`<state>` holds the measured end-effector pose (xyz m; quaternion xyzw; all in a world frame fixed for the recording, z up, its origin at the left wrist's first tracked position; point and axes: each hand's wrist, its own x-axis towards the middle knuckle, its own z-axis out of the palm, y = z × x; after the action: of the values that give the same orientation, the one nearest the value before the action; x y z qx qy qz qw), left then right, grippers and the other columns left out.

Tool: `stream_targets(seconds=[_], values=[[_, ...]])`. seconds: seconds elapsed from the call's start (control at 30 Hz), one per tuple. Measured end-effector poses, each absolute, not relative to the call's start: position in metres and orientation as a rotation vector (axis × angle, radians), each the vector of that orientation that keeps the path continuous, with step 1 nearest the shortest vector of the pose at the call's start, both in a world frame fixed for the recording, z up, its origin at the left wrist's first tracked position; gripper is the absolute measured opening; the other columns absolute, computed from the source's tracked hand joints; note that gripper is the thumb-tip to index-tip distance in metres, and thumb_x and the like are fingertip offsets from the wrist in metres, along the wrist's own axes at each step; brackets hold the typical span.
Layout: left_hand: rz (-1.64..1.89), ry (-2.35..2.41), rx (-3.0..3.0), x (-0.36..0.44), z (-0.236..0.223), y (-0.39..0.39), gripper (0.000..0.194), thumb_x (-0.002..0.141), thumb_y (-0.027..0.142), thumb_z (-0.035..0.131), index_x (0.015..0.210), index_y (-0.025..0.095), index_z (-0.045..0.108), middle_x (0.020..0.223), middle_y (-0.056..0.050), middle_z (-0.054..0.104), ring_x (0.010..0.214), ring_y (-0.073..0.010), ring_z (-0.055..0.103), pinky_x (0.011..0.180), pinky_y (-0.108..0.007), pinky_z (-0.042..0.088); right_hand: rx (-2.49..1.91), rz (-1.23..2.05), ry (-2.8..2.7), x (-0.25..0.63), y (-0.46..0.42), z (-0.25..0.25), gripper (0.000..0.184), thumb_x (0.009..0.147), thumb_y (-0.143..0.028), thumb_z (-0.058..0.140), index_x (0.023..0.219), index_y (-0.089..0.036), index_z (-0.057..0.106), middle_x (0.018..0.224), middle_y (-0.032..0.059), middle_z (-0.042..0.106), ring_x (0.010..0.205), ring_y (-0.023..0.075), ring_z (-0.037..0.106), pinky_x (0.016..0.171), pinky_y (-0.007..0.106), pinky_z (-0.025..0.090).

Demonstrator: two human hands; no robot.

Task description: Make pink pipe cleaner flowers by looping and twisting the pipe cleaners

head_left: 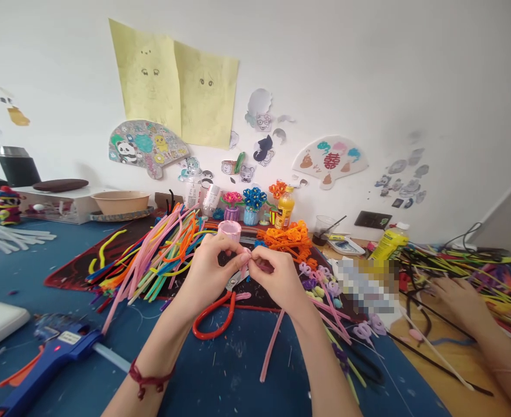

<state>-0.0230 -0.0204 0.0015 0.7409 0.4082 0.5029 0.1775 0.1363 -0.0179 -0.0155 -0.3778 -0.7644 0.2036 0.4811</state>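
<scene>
Both hands met just in front of the pink cup (229, 231), on its near side, above the blue counter (212, 385). The left hand (212, 269) had its grip closed, thumb and forefinger pinched on a small pink piece (245, 255); the right hand (277, 275) had its grip closed on the same piece from the other side, its remaining fingers curled. The piece's exact shape was largely hidden by the fingertips. Nearer than the cup, below the hands, lay scissors (212, 331) with red handles, their blades partly covered. A pink stem (272, 350) lay nearer and to the right of the cup; whether it joined the held piece could not be told. Left of the cup spread a bundle of fuzzy stems (151, 249) in many colors, and farther left and nearer lay a blue glue gun (66, 347) with a glue stick in its back. To the cup's right were a heap of orange loops (294, 240) and, nearer, some purple loops (331, 286). Behind the cup stood potted fuzzy flowers (254, 200) and an orange drink bottle (285, 208). Far to its right, another person's hand (459, 298) rested among more stems (477, 269).
</scene>
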Motion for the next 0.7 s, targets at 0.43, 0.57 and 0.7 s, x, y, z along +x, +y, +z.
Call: stream_targets(seconds=[0.43,0.57,0.7], values=[[1.406,1.037,2.059,-0.0205,0.0041,-0.0230,0.028,0.088,0.036,0.056,0.068,0.017,0.062,0.069,-0.002,0.062,0.068,-0.0151,0.053,0.063,-0.026,0.039,-0.852,0.642,-1.845,0.1418,-0.0133,-0.0162,0.022,0.089,-0.032,0.050,0.071,-0.019,0.054,0.063,-0.0021,0.047,0.058,0.0128,0.040,0.054,0.024,0.031],[1.389,1.050,2.082,-0.0228,0.0018,-0.0215,0.026,0.087,0.034,0.058,0.067,0.017,0.062,0.073,-0.003,0.064,0.072,-0.0162,0.054,0.066,-0.026,0.041,-0.845,0.622,-1.922,0.1405,-0.0163,-0.0155,0.022,0.090,-0.027,0.047,0.069,-0.020,0.049,0.062,-0.0032,0.041,0.057,0.0123,0.035,0.052,0.024,0.029],[1.384,1.106,2.045,-0.0241,0.0012,-0.0205,0.027,0.087,0.037,0.057,0.069,0.017,0.063,0.071,-0.002,0.062,0.068,-0.0150,0.052,0.063,-0.026,0.039,-0.837,0.639,-1.883,0.1400,-0.0161,-0.0146,0.024,0.090,-0.032,0.048,0.070,-0.020,0.051,0.064,-0.0025,0.044,0.057,0.0126,0.037,0.053,0.024,0.029]])
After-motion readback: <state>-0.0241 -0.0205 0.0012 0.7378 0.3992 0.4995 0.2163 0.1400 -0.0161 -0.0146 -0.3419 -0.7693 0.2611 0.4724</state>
